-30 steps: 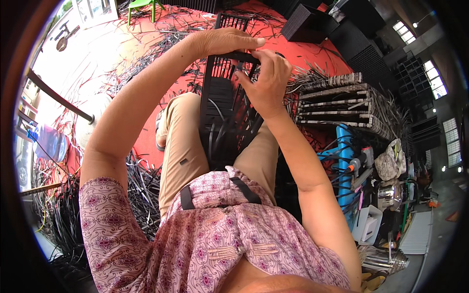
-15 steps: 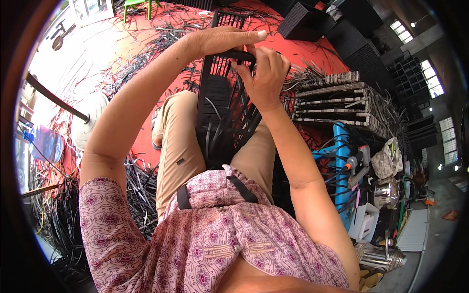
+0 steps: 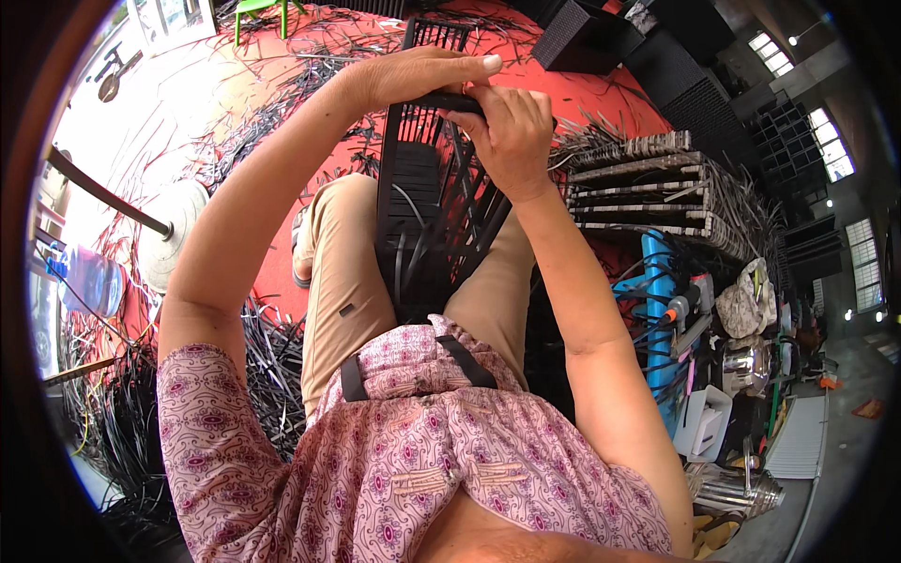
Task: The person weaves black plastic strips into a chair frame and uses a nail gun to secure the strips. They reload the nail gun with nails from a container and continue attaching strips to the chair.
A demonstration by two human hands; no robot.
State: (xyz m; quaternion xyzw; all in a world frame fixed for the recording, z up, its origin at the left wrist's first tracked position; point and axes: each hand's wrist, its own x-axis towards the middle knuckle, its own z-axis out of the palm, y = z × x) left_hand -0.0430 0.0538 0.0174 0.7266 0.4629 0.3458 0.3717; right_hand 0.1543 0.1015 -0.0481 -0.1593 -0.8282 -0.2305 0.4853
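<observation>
A black slatted frame stands between my knees, with black strips running through and hanging inside it. At its top, my left hand reaches over the bar with one digit stretched to the right; its other fingers are mostly hidden behind the bar. Close beside it, my right hand closes on the dark top bar, fingers bent over it and thumb on the near side. Whether a strip is also pinched between these fingers is too small to tell.
Black strips litter the red floor. Stacked woven panels stand to the right, near a blue stool-like piece with tools, a white tray and metal pots. A round base with a pole is at left.
Both hands have shifted slightly left along the top of the frame, with my right fingers bending a little more. The frame stays nearly in place.
</observation>
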